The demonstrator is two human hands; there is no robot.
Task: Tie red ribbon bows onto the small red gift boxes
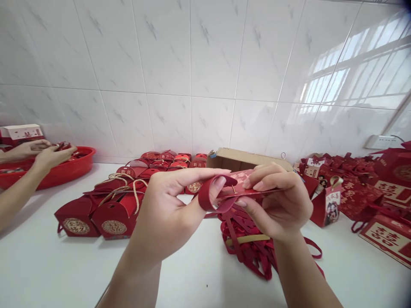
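White counter (192, 278) below; over it, the right hand (281, 201) pinches a red printed card (239, 176), the left hand (170, 214) a dark-red ribbon loop (203, 197) at its edge; ideally, hold the card steady and the ribbon untwisted.

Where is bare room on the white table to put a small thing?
The table is bare at near left, before the red boxes; between the left hand and the ribbon pile, save one dark speck; and at near right, before the bags. It is crowded toward the wall: boxes, carton, bags.
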